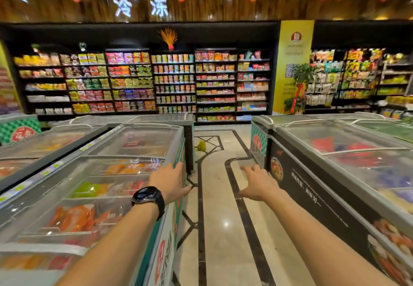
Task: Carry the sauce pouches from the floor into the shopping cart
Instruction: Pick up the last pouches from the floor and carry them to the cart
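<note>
A small yellow-green heap, likely the sauce pouches (pixel 201 145), lies on the tiled floor far down the aisle, near the end of the left freezer. Both my arms reach forward at waist height. My left hand (pixel 171 180), with a black watch on its wrist, is open with fingers spread and holds nothing. My right hand (pixel 259 183) is also open and holds nothing. Both hands are well short of the heap. No shopping cart is in view.
A glass-topped chest freezer (pixel 125 165) lines the aisle on the left, another freezer (pixel 335 163) on the right. A glossy floor strip (pixel 219 218) runs between them. Stocked shelves (pixel 174 84) close the far end.
</note>
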`<state>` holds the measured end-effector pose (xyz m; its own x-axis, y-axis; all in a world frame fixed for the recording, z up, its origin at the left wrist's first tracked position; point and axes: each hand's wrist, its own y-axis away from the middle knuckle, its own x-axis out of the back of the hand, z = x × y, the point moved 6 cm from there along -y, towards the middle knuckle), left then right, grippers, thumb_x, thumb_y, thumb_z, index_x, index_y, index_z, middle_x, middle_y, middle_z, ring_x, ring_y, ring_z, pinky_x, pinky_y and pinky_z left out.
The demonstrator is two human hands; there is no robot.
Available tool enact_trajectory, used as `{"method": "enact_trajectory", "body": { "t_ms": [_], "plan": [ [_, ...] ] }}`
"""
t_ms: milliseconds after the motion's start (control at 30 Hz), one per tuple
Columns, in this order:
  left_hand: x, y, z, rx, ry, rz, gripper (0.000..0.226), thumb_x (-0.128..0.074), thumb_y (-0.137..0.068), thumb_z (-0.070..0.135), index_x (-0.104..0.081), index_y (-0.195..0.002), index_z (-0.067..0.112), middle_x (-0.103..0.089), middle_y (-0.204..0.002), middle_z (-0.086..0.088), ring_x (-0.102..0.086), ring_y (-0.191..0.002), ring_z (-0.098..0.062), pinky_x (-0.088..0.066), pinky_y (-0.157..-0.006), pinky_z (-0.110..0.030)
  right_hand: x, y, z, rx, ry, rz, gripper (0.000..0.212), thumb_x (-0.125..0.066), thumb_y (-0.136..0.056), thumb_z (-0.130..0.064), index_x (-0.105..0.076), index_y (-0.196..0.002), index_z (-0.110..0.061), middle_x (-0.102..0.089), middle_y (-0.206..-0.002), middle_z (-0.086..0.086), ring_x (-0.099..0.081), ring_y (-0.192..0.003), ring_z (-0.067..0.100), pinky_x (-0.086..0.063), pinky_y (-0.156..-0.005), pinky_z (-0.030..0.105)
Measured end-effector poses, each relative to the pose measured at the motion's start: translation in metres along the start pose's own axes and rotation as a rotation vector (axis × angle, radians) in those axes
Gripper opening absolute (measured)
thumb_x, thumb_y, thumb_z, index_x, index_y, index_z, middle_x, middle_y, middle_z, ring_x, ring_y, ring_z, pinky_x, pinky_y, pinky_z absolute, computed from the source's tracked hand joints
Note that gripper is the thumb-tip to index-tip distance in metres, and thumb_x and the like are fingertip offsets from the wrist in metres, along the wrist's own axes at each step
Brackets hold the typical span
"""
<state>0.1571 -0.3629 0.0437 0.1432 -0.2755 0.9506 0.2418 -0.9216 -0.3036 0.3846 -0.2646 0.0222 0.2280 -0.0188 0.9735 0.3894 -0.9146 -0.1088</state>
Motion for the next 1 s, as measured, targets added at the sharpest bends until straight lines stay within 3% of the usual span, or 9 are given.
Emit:
{"method": "enact_trajectory", "body": {
  "t_ms": [267, 567, 1000],
  "plan": [
    [-0.003, -0.044, 0.034, -0.014, -0.036, 0.023, 0.073, -0.054, -0.084, 0.067, -0.033, -0.141, 0.027, -0.055, -0.127, -0.004, -0.059, -0.111, -0.024, -0.054, -0.086, -0.037, 0.019, -0.026, 0.037, 0.002, -0.003, 0.019, 0.084, -0.073, -0.076, -0.042, -0.031, -0.146, -0.026, -0.039, -0.144, 0.007, -0.041, -0.13, 0.027, -0.045, -0.1, 0.042],
    [-0.009, -0.103, 0.06, -0.022, -0.008, 0.046, 0.073, -0.054, -0.085, 0.067, -0.032, -0.143, 0.028, -0.054, -0.127, -0.002, -0.059, -0.112, -0.022, -0.055, -0.086, -0.035, 0.033, -0.078, 0.068, 0.0, 0.026, 0.003, 0.085, -0.071, -0.077, -0.042, -0.027, -0.148, -0.027, -0.036, -0.144, 0.008, -0.038, -0.131, 0.029, -0.045, -0.1, 0.045],
    [-0.079, -0.267, 0.017, 0.007, -0.016, -0.006, 0.071, -0.055, -0.084, 0.065, -0.033, -0.141, 0.028, -0.055, -0.122, 0.0, -0.061, -0.102, -0.019, -0.056, -0.083, -0.033, -0.006, -0.256, 0.056, 0.013, -0.045, -0.044, 0.086, -0.072, -0.078, -0.037, -0.024, -0.15, -0.028, -0.031, -0.151, 0.007, -0.036, -0.136, 0.029, -0.043, -0.105, 0.046]
  ]
}}
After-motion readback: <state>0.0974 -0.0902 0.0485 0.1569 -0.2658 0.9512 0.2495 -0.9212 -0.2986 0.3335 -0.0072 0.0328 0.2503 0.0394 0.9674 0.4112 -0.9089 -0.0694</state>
